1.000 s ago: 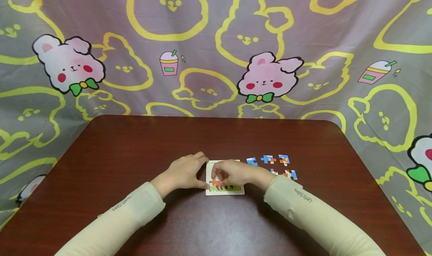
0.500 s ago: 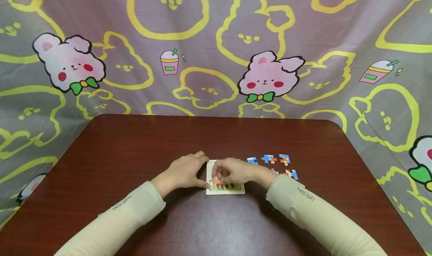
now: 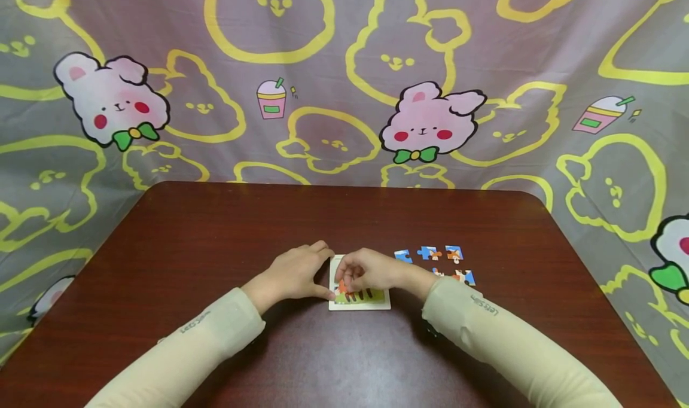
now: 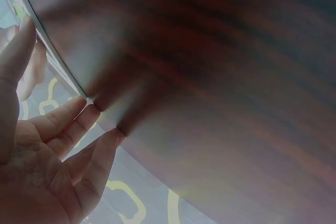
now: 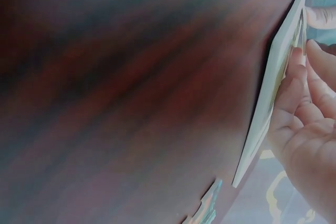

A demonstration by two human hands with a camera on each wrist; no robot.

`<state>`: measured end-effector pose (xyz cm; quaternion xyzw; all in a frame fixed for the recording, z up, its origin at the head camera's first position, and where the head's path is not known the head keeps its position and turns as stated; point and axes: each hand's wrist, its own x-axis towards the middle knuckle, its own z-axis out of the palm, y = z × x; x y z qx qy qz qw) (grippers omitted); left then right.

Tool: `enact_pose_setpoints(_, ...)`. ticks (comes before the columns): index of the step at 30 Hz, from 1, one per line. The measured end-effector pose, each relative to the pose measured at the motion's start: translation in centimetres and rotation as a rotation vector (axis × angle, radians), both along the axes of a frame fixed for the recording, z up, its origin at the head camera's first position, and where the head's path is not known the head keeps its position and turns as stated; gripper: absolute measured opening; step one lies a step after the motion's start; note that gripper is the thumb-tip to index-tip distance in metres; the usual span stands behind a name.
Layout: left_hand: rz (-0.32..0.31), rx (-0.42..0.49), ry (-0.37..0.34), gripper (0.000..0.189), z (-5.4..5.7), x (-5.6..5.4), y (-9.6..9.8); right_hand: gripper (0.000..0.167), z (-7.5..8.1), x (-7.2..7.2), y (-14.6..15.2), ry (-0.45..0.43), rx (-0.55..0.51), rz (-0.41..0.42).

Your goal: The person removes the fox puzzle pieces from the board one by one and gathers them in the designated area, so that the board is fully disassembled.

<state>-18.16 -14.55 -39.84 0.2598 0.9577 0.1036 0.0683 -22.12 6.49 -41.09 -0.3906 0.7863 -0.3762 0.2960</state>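
A small square jigsaw tray point(image 3: 359, 307) with a pale rim lies on the table, its lower part showing a green strip with dark legs. My left hand point(image 3: 293, 274) spreads along the tray's left side, thumb at the near corner and fingertips by the far one; the left wrist view shows its thumb point(image 4: 20, 45) over the rim. Over the tray, my right hand point(image 3: 374, 270) pinches an orange puzzle piece point(image 3: 342, 288) between thumb and fingers, low at the tray's left side. In the right wrist view the piece's thin edge point(image 5: 304, 35) shows at the fingertips. That hand hides the tray's upper part.
Several loose blue-and-orange puzzle pieces point(image 3: 454, 253) lie right of the tray, some partly behind the right wrist. The dark red-brown table point(image 3: 269, 216) reaches back to a curtain point(image 3: 323, 67) printed with cartoon animals.
The right hand's fingers have shifted slightly, its knuckles a little higher and the orange piece showing more at the tray's left. The left hand keeps its place.
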Motion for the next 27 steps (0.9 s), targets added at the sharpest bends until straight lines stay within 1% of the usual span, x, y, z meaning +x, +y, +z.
enact_pose_setpoints(6, 0.003, -0.006, -0.012, 0.082, 0.0, 0.0, 0.0, 0.021, 0.2, 0.2, -0.3, -0.001, 0.013, -0.012)
enact_pose_setpoints(12, 0.005, -0.011, -0.033, 0.084, 0.1, 0.0, -0.1, 0.018, 0.5, 0.4, -0.2, -0.037, 0.02, -0.038)
enact_pose_setpoints(20, 0.02, -0.016, -0.045, 0.083, 0.2, 0.0, 0.0, 0.018, 0.5, 0.3, 0.4, -0.04, -0.028, -0.052)
enact_pose_setpoints(27, 0.022, -0.014, -0.044, 0.082, 0.2, 0.1, 0.1, 0.018, 0.6, 0.2, 1.1, -0.095, -0.07, -0.079)
